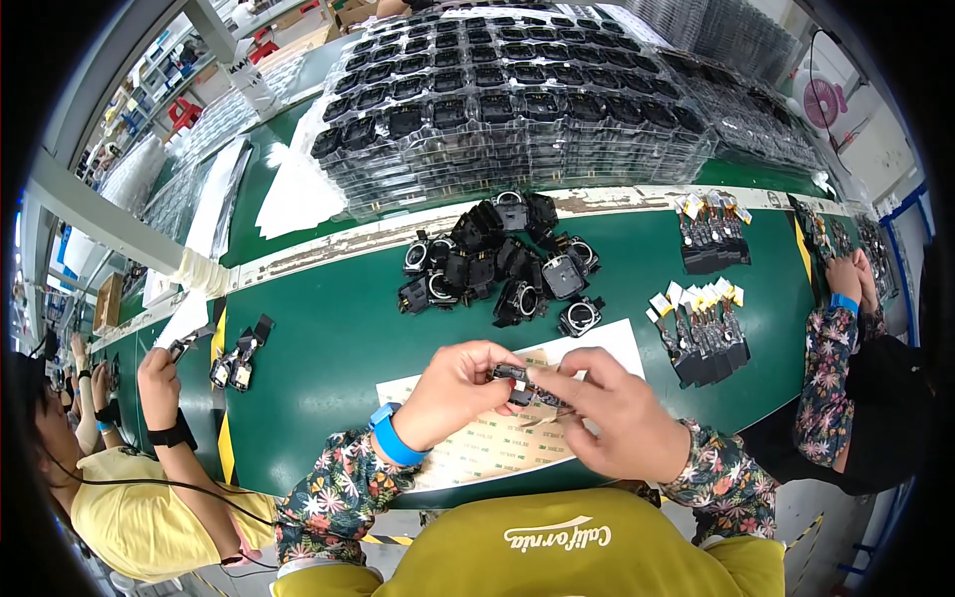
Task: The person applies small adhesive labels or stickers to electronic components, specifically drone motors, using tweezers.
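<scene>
Over a printed sheet, my left hand point(448, 393) pinches a small black plastic housing point(510, 373) between thumb and fingers. My right hand point(629, 418) meets it from the other side, index finger reaching across to the housing. By the right fingertips is a small dark circuit piece point(547, 398) against the housing; its details are partly covered by the fingers. Under both hands lies the pale sheet with printed film point(487, 453). Beyond them a loose heap of black housings point(468, 269), some with silvery rings, sits on the green bench.
Two groups of small circuit assemblies with white and yellow tabs point(706, 343) lie to the right. Stacked clear trays of black housings point(497, 149) stand behind a worn ledge point(338, 235). Co-workers' hands point(157, 383) are busy at left and right. Several parts point(239, 363) lie near yellow tape.
</scene>
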Motion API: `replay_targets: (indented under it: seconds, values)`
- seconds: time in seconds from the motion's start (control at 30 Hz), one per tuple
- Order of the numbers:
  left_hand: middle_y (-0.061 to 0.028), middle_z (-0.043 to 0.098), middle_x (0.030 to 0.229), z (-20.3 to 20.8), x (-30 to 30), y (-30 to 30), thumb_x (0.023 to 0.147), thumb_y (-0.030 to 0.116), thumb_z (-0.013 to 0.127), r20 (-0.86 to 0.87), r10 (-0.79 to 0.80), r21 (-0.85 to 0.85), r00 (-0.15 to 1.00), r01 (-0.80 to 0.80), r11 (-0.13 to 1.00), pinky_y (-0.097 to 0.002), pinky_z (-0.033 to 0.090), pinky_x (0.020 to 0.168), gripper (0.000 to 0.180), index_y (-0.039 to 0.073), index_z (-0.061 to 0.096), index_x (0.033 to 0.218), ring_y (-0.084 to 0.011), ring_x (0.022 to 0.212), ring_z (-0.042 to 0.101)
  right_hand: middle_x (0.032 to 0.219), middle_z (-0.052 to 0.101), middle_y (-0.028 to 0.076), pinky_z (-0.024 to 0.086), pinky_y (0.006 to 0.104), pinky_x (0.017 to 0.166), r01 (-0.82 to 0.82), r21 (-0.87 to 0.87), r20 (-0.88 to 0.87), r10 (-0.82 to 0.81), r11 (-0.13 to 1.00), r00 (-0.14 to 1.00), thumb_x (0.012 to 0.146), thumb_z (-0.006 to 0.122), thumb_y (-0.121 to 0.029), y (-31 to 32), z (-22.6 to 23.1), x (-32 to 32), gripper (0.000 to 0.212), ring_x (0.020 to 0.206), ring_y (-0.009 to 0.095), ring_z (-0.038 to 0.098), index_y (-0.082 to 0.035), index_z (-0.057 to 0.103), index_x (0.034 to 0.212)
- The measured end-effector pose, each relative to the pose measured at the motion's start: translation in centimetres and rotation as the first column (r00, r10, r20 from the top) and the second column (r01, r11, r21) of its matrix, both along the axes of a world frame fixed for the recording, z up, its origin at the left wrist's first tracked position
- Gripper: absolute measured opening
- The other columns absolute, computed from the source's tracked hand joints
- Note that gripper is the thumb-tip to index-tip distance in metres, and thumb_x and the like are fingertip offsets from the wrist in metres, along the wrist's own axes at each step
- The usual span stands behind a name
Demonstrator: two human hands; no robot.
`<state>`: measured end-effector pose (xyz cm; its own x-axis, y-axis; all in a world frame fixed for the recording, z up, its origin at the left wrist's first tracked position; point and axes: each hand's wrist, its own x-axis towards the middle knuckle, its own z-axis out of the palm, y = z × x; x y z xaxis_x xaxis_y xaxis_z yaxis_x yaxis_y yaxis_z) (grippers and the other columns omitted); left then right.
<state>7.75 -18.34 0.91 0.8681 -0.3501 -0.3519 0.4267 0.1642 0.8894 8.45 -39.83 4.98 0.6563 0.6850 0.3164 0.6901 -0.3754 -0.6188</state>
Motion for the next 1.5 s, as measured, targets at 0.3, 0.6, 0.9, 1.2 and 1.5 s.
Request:
replay_targets:
  seconds: [0.3,0.6,0.9,1.2,1.5]
  values:
    - [-0.0085,0.064,0.093,1.1,-0.2,0.6,0.083,-0.009,0.052,0.07,-0.254,-0.103,0.965,0.26,0.96,-0.024,0.052,0.07,0.017,-0.004,0.057,0.098,-0.0109,0.081,0.061,0.097,0.057,0.011,0.049,0.0285,0.073,0.068,0.322,-0.253,0.017,0.944,0.967,0.091,0.053,-0.014,-3.8,-1.3,2.7,0.019,0.08,0.016,0.057,0.002,0.06,0.099]
    - [-0.01,0.064,0.097,0.1,-1.0,-1.1,0.081,-0.007,0.054,0.385,-0.357,0.36,0.851,0.218,0.907,-0.0282,0.052,0.073,0.02,-0.001,0.059,0.099,-0.0164,0.087,0.063,0.097,0.059,0.009,0.051,0.0288,0.075,0.457,0.426,-0.76,0.036,0.781,0.648,0.092,0.052,-0.009,-3.8,-4.6,1.4,0.013,0.08,0.016,0.061,0.002,0.059,0.095]
    - [-0.0142,0.064,0.103,0.1,-1.0,-2.5,0.076,-0.004,0.057,0.572,-0.441,0.52,0.692,0.11,0.847,-0.03,0.053,0.066,0.02,0.002,0.06,0.095,-0.0242,0.087,0.064,0.096,0.065,0.01,0.051,0.0256,0.078,0.524,0.315,-0.791,-0.086,0.792,0.605,0.089,0.055,-0.005,-3.5,-4.1,1.3,0.014,0.085,0.014,0.062,0.004,0.061,0.099]
    - [-0.015,0.062,0.107,0.2,-1.0,-3.5,0.075,-0.003,0.057,0.641,-0.475,0.57,0.603,0.041,0.821,-0.0306,0.052,0.063,0.02,0.002,0.059,0.094,-0.0252,0.08,0.064,0.094,0.065,0.01,0.052,0.0278,0.08,0.588,0.339,-0.862,-0.009,0.735,0.508,0.09,0.053,-0.004,-3.1,-3.2,2.1,0.017,0.085,0.016,0.063,0.003,0.06,0.103]
    - [-0.0135,0.063,0.106,0.2,-1.0,-3.5,0.078,-0.004,0.054,0.649,-0.443,0.534,0.618,0.044,0.844,-0.0285,0.052,0.062,0.017,0.0,0.059,0.094,-0.0207,0.078,0.064,0.091,0.065,0.012,0.053,0.0293,0.076,0.708,0.403,-0.911,0.178,0.58,0.373,0.09,0.054,-0.01,-3.0,-1.9,2.9,0.02,0.082,0.019,0.064,0.0,0.057,0.107]
